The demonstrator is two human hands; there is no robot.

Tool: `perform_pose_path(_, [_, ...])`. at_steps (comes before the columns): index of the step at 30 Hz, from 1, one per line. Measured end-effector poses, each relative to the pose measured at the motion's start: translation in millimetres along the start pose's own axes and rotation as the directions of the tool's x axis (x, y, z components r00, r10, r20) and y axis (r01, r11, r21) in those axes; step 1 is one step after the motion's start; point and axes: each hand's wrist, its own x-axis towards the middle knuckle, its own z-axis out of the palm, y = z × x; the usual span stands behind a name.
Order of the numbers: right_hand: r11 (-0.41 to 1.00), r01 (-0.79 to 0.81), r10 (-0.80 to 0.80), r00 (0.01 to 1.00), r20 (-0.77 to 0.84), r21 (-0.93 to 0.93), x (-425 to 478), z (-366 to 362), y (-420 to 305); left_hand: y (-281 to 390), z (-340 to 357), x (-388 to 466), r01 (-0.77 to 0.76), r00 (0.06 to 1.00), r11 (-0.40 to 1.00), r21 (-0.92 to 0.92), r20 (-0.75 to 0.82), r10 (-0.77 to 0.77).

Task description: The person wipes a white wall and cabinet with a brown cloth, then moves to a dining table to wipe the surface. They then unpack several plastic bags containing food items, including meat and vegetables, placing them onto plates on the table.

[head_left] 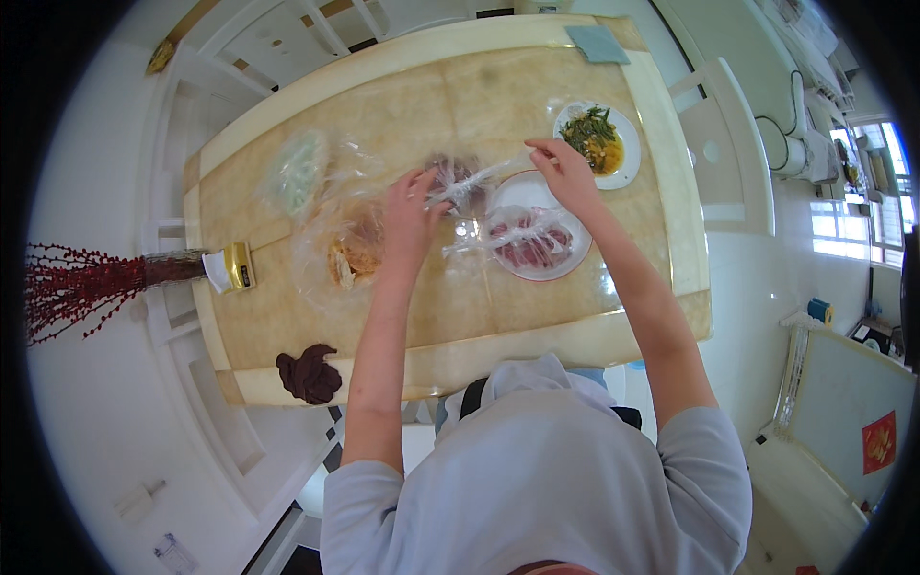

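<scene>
A knotted clear plastic bag [460, 187] with dark contents lies mid-table. My left hand [411, 215] holds its left side, with fingers and thumb spread around it. The bag's twisted end stretches rightward to my right hand [568, 172], which pinches it between thumb and fingers. Just below, a second tied plastic bag [532, 241] with reddish meat-like pieces rests on a white plate [519, 190] with a red rim. Left of my left hand is a larger clear bag [316, 266] around bread-like golden pieces [356, 251], partly hidden by that hand.
A plate of green vegetables [596, 140] stands beyond my right hand. A pale green bagged item [298, 172], a tissue pack [230, 267], a dark brown cloth [309, 374] and a blue-green cloth [596, 44] lie around the table [489, 316]. White chairs [726, 151] border it.
</scene>
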Motion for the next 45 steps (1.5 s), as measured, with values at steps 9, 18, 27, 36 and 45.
perform_pose_path(9, [0.803, 0.396, -0.199, 0.882, 0.427, -0.444, -126, -10, -7, 6, 46, 20, 0.099, 0.980, 0.992, 0.076, 0.167, -0.110])
perform_pose_path(18, [0.901, 0.275, -0.157, 0.928, 0.338, -0.337, -150, -23, -12, 88, 24, 30, -0.005, 0.998, 0.992, -0.128, -0.059, -0.003])
perform_pose_path(27, [0.887, 0.268, -0.156, 0.940, 0.303, -0.376, -148, -23, -30, 91, 22, -31, 0.134, 0.990, 0.963, -0.233, 0.079, -0.118])
perform_pose_path(36, [0.796, 0.604, -0.542, 0.691, 0.477, 0.030, -121, 48, -106, -84, -72, -162, 0.379, 0.917, 0.748, 0.545, -0.111, -0.383])
perform_pose_path(45, [0.500, 0.532, 0.059, 0.766, 0.640, -0.683, -43, 240, -77, -125, -107, -187, 0.206, 0.839, 0.488, 0.848, 0.104, -0.534])
